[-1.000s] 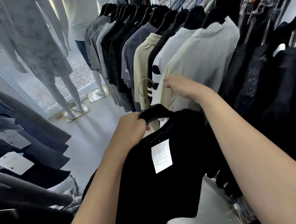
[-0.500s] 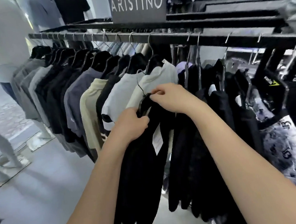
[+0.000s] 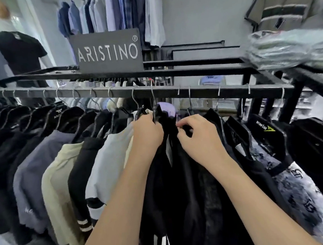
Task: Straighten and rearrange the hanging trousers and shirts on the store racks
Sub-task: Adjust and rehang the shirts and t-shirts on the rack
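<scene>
A black garment (image 3: 174, 180) is seen hanging at the centre of the frame, its metal hanger hook (image 3: 153, 101) caught over the black rail (image 3: 203, 92) at about 12 o'clock from the hands. The left hand (image 3: 148, 134) is closed around the top of this garment at its hanger, fingers curled tight and knuckles turned toward the rail. The right hand (image 3: 196, 136) is set just beside it at 3 o'clock, partly closed, with thumb and fingertips pinched on the black fabric at the shoulder of the same garment. Whether the hanger itself is pinched by the right hand cannot be told. A white tag (image 3: 168, 151) is visible between the two hands, lying against the black cloth.

At 9 o'clock from the left hand a row of shirts is hung closely: a pale grey shirt (image 3: 108, 159), a cream shirt (image 3: 57, 185) and a slate-blue shirt (image 3: 32, 175), with darker ones beyond. At 3 to 4 o'clock from the right hand a grey patterned garment (image 3: 303, 193) with a black collar is hung. Above the rail, at 11 o'clock, a dark sign (image 3: 107, 53) reading ARISTINO is stood on the rack top, and at 2 o'clock a stack of bagged folded clothes (image 3: 292, 48) is laid on the same top.
</scene>
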Demonstrator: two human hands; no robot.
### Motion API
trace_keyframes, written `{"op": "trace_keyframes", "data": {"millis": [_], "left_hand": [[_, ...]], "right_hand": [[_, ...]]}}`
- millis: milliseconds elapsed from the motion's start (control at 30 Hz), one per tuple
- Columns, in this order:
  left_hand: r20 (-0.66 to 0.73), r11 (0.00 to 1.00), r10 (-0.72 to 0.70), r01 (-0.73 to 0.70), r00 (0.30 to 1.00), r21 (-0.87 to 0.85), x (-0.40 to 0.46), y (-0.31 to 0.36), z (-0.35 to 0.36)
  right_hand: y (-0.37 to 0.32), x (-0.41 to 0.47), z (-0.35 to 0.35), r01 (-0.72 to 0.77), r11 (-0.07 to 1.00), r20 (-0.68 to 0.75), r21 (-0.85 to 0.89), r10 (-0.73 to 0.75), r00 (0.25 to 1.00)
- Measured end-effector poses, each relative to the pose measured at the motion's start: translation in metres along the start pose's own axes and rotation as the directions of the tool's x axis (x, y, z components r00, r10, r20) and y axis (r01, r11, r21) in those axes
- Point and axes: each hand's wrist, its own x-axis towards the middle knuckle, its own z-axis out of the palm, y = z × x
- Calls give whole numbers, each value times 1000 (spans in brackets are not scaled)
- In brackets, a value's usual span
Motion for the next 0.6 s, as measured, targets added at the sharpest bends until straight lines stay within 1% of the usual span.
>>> {"op": "trace_keyframes", "data": {"millis": [67,133,233,267,300,333,367,400,433,467,500,533,567,600], "left_hand": [[39,999,1,-3,999,51,3,-8,8],[20,996,21,-23,1000,90,3,-15,14],[-6,997,40,-39,999,65,0,-21,18],[-25,997,46,-45,999,63,-2,-22,19],[-73,996,68,-63,995,66,-5,-22,20],[-155,991,127,-118,980,67,-12,-21,21],[-253,974,225,-215,941,64,-20,-17,23],[-327,942,331,-327,885,70,-30,-13,27],[-351,910,404,-410,845,60,-41,-10,34],[-302,892,436,-451,848,21,-51,-7,41],[-182,899,422,-435,888,-37,-60,-6,47],[-41,924,373,-375,927,-72,-65,-8,54],[69,946,319,-313,945,-78,-67,-13,60],[125,962,270,-261,955,-85,-65,-19,62]], "right_hand": [[1,-2,1,-9,1000,0,-6,9,1000],[2,-4,1,-29,1000,-24,4,29,999],[5,-7,2,-84,996,-120,-40,79,990],[6,-9,3,-123,991,-158,-43,115,981],[7,-10,4,-165,986,-192,-35,155,969],[8,-10,4,-201,979,-215,-15,193,957],[9,-9,4,-230,973,-230,6,225,947],[9,-7,3,-252,968,-229,20,250,941],[9,-4,1,-277,961,-208,26,276,938],[9,0,1,-296,955,-179,14,294,939],[11,4,0,-301,953,-153,-45,291,944],[10,6,-1,-284,950,-129,-127,268,955],[11,6,-2,-264,942,-114,-207,244,963],[12,6,-4,-255,930,-93,-264,238,967]]}}
